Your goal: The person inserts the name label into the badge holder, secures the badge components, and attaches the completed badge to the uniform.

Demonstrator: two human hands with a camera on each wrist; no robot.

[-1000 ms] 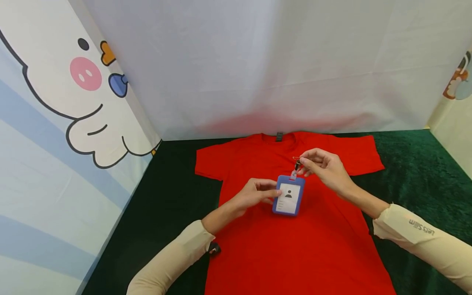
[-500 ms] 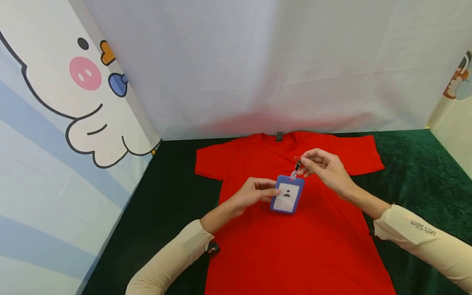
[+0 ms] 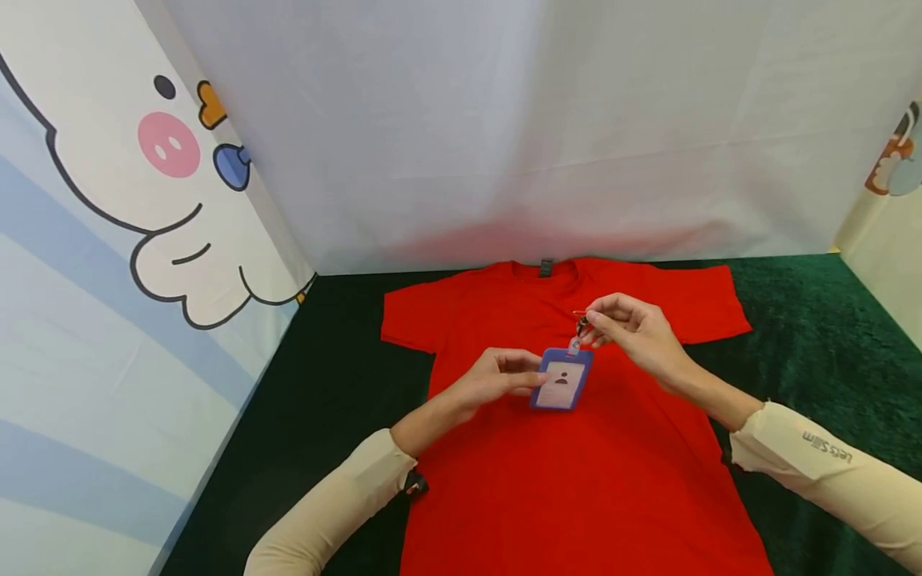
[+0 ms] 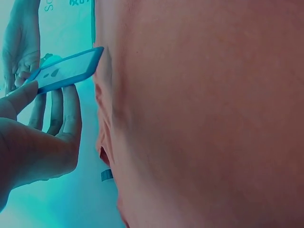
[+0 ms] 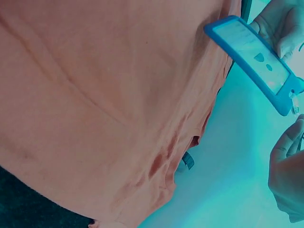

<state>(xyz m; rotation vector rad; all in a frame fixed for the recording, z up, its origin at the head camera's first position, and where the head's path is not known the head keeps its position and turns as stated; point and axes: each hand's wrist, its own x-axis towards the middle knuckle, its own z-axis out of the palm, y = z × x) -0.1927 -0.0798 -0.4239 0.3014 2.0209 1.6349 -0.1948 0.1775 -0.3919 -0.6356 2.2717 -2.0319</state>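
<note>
A blue badge holder (image 3: 563,381) with a white card inside is held up over a red T-shirt (image 3: 576,480). My left hand (image 3: 497,376) pinches the holder's left edge, thumb on its front and fingers behind, as the left wrist view also shows. My right hand (image 3: 634,330) pinches the metal clip (image 3: 582,323) at the holder's top, where a thin pin-like wire sticks out to the left of the fingertips. A clear strap (image 3: 574,346) joins clip and holder. In the right wrist view the holder (image 5: 256,61) tilts, and the right hand (image 5: 287,166) is partly cut off.
The T-shirt lies spread on a dark green cloth (image 3: 807,320), its collar tag (image 3: 546,268) at the far side. A white curtain (image 3: 432,144) rises behind. To the left stands a cartoon-printed panel (image 3: 86,360); a pale wall (image 3: 893,240) is on the right.
The badge holder has tipped, its lower edge rising and its face looking shorter and duller than before. Both hands keep their grip and have barely moved.
</note>
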